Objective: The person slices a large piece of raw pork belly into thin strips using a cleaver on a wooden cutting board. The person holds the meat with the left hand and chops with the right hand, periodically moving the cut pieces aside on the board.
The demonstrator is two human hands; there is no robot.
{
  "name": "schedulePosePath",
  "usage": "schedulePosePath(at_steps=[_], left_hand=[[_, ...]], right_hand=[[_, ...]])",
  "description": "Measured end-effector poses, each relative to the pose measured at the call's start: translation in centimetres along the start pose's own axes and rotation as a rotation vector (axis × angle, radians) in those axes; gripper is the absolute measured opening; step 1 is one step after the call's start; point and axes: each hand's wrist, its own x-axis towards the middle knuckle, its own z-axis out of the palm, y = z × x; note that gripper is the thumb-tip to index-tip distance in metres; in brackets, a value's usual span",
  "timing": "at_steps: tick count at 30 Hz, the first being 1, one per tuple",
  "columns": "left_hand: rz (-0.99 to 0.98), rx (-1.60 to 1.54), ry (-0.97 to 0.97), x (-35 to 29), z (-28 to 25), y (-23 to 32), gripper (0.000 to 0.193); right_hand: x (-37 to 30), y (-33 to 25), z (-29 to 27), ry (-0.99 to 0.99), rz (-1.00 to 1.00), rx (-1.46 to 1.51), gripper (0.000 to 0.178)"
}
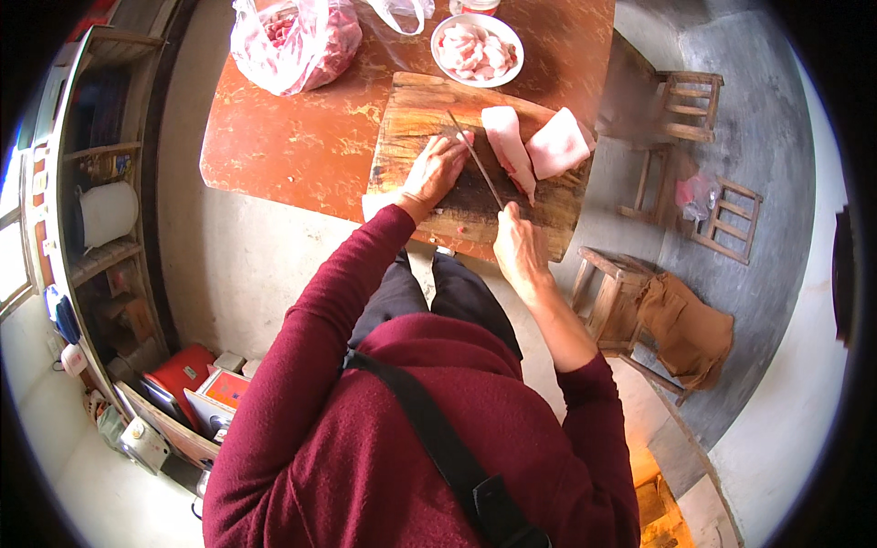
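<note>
My right hand (521, 245) is closed round the handle of a knife (477, 162), whose thin blade points away and to the left across a wooden cutting board (402, 114). On the board, left of the blade, lies my left hand (438, 170), fingers drawn together with their tips close against the knife. Whatever is under those fingers is hidden. Two pale pink pieces rest right of the blade: a long strip of pork (508, 146) and a squarish slab of pork (559, 146). Small scraps dot the board's near part.
Beyond the board, a white bowl (440, 66) holds cut pale meat. A plastic bag of meat (306, 46) sits at the far left of the red-brown table (265, 151). Wooden stools (607, 265) stand to the right, one draped with brown cloth (687, 324). A shelf unit (102, 151) lines the left.
</note>
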Motion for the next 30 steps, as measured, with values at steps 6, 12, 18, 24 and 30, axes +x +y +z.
schedulePosePath(at_steps=[6, 12, 18, 24, 30], left_hand=[[-0.007, -0.034, -0.003, 0.1, 0.3, -0.4, 0.026], [0.009, -0.014, 0.009, 0.6, 0.7, -0.3, 0.027], [0.028, -0.053, 0.009, 0.7, 1.5, -0.8, 0.023], [-0.052, -0.085, 0.082, 0.2, 2.0, -1.0, 0.016], [-0.071, -0.042, 0.066, 0.1, 1.2, -0.5, 0.015]], right_hand=[[0.1, 0.8, -0.6, -0.037, 0.019, -0.009, 0.012], [-0.5, 1.1, -1.1, -0.091, 0.034, 0.008, 0.017], [-0.2, 1.6, -1.1, -0.114, 0.038, -0.018, 0.014], [1.8, 2.3, -1.2, -0.138, -0.002, 0.049, 0.008], [5.9, -0.5, 0.2, -0.038, -0.114, -0.037, 0.006]])
